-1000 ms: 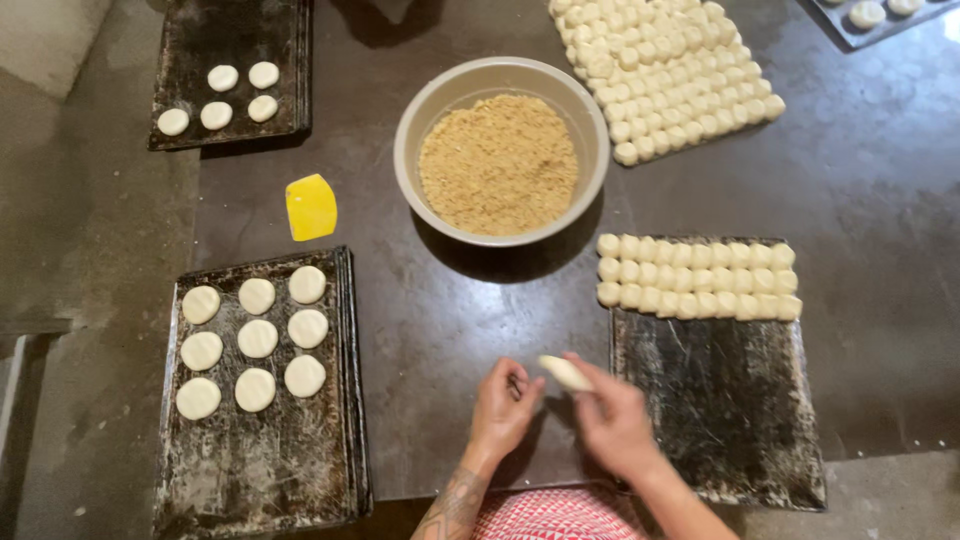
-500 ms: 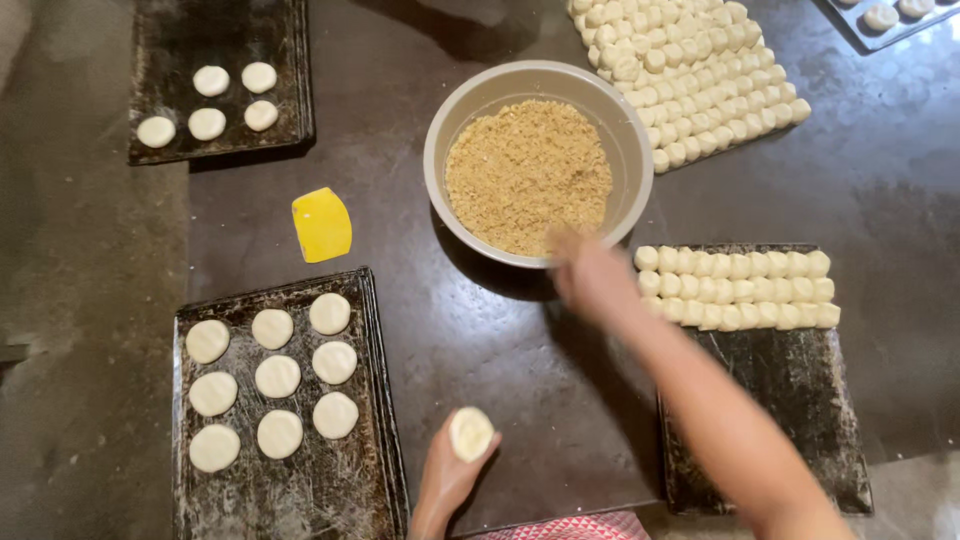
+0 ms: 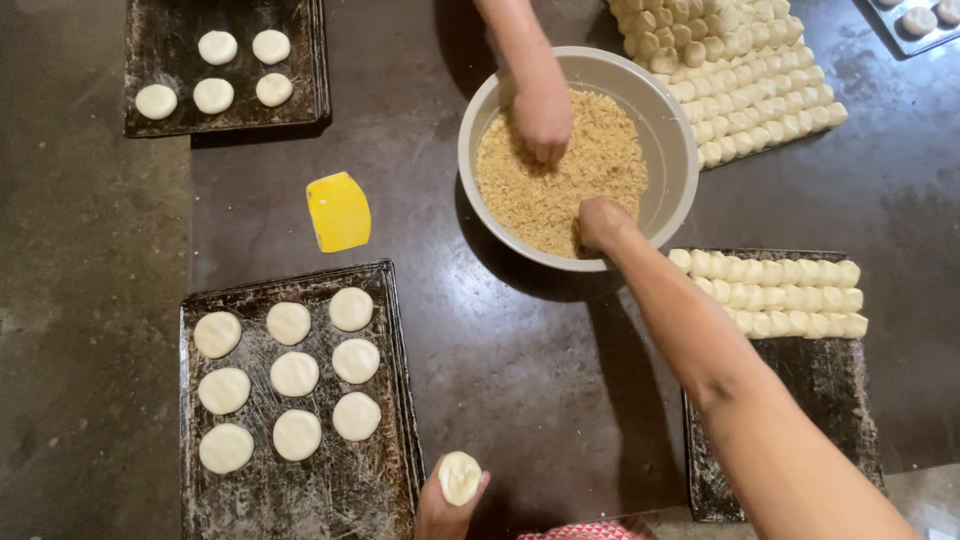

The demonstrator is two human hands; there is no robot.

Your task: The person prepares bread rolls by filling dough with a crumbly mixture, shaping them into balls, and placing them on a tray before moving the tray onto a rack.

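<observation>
— Dough disc [image 3: 460,477], flattened and pale, lies in the left hand [image 3: 445,500] at the near edge of the dark work surface [image 3: 520,380]. The fingers cup it from below, so that hand is closed on it.

— And the right hand [image 3: 600,222]?

— Stretched out to the grey bowl [image 3: 670,130], its fingers dug into the brown crumb filling [image 3: 545,190] at the near rim. They are curled into the crumbs, but whether they pinch any I cannot tell.

— Whose is the other hand in the bowl?

— A co-worker's hand [image 3: 542,118], reaching in from the far edge and pressing into the same filling near the middle of the bowl.

— What sits around them?

— Just left of the held disc, a dark baking tray [image 3: 330,490] bears nine flattened dough rounds [image 3: 290,372] in three rows. A second tray [image 3: 160,60] at the far left corner carries five more. A yellow plastic scraper [image 3: 338,211] lies between those two trays. On the right, a tray [image 3: 820,400] holds small dough balls [image 3: 775,292] packed in rows along its far end, under the right forearm's side. A larger block of dough balls [image 3: 740,70] lies on the surface beyond the bowl, touching none of the trays.
</observation>
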